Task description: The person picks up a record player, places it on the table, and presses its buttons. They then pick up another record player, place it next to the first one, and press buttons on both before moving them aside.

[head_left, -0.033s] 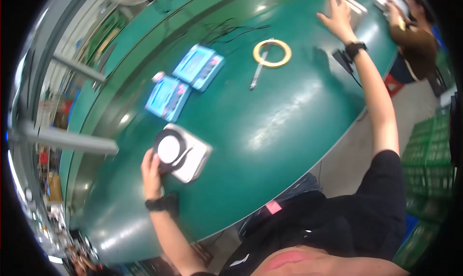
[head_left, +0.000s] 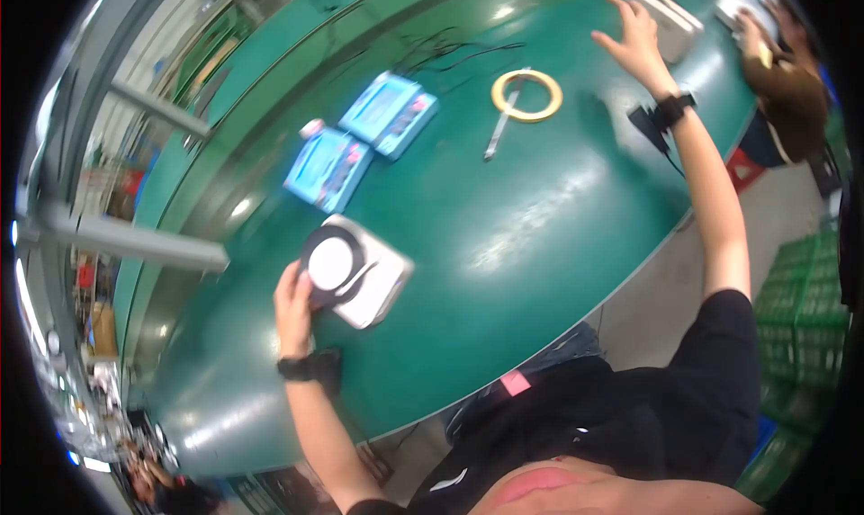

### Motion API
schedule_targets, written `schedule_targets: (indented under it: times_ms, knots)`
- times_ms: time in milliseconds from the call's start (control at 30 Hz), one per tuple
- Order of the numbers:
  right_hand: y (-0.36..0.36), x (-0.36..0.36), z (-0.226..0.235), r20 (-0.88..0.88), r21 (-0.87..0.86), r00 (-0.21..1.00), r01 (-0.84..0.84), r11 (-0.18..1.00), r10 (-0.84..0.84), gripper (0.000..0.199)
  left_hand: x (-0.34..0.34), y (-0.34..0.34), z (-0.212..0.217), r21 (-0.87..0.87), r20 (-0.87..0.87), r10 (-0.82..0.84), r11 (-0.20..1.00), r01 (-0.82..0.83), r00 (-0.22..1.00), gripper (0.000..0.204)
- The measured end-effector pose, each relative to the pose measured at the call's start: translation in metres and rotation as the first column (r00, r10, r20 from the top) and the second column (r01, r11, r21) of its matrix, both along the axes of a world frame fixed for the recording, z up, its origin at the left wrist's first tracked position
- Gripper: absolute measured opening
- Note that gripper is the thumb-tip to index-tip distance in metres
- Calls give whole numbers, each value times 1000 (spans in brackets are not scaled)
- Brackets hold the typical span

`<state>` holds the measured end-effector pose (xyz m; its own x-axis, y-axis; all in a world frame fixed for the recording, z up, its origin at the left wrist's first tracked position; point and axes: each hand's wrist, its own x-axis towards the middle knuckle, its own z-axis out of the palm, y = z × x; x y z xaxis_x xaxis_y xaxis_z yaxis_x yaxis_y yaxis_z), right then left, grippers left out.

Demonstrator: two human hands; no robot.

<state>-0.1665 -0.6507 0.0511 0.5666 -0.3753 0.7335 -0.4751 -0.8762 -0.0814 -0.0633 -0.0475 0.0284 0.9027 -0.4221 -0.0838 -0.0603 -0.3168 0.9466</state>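
Note:
My left hand grips the near-left edge of a white square device that lies flat on the green table. A black ring with a round white centre sits on top of the device. My right hand is stretched far out to the right with its fingers spread, right beside a white box. I cannot tell if it touches the box. Both wrists wear black bands.
Two blue flat packs lie mid-table, with a yellow tape roll and a thin tool beyond them. Black cables trail further back. Another person works at the far right. Green crates stand on the floor.

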Motion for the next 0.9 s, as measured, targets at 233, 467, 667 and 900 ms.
schedule_targets:
  times_ms: [233,467,667,900]
  knots:
    - [254,2,15,238,883,356,-466,-49,904,55,-14,-1,-4,-154,-196,-59,988,29,979,49]
    - [333,11,-18,358,909,347,-341,-239,867,72,1,11,-12,-393,-265,-311,899,192,913,57]
    - [337,13,-28,331,828,242,-539,-157,912,93,-6,-1,-1,-373,-161,-365,883,286,917,63]
    - [328,18,-32,502,832,165,-359,-422,849,97,-8,7,-8,-273,-48,-381,894,354,923,70]
